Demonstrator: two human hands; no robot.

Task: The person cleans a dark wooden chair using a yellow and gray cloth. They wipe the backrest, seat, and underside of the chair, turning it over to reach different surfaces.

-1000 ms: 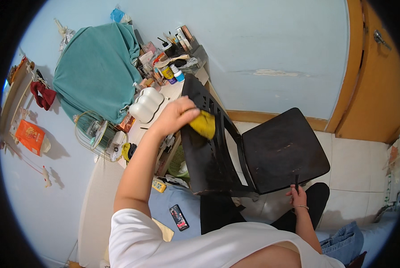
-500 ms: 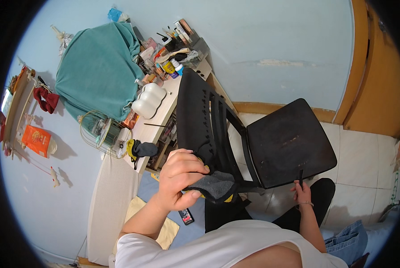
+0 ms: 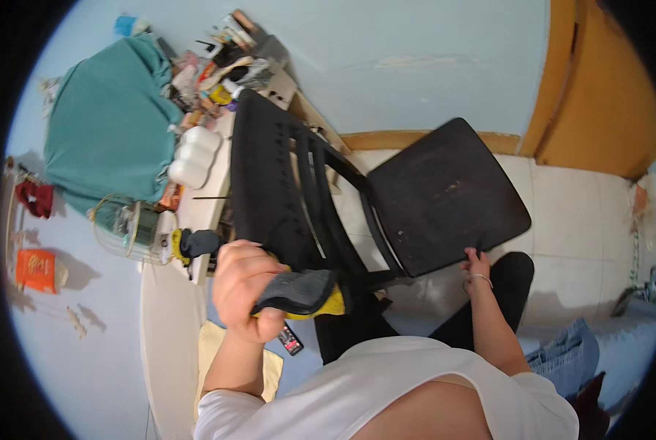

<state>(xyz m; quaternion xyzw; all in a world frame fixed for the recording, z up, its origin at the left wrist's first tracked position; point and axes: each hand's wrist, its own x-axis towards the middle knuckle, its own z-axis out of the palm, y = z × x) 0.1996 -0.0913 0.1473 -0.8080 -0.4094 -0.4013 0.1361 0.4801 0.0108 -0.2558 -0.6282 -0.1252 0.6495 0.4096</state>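
Note:
A black chair (image 3: 445, 198) stands in front of me, its slatted backrest (image 3: 266, 172) on the left side. My left hand (image 3: 244, 290) is closed round a dark grey cloth piece with yellow edging (image 3: 299, 292), holding it by the lower part of the backrest. The fingers hide part of the cloth. My right hand (image 3: 476, 270) is at the near edge of the seat, its fingers pinched. A dark thing seems to be between them, but it blends with the black seat.
Left of the chair is a pale desk (image 3: 212, 196) crowded with bottles and cosmetics. On it are a white lobed container (image 3: 194, 158), a wire basket (image 3: 134, 231) and another grey-and-yellow cloth piece (image 3: 197, 243). A remote control (image 3: 290, 340) lies below my left hand. Folded jeans (image 3: 566, 357) are at the right.
The view has shifted, so the room sits farther left and higher. My left hand still grips the cloth piece, now tilted differently. The black strip in my right hand no longer shows clearly.

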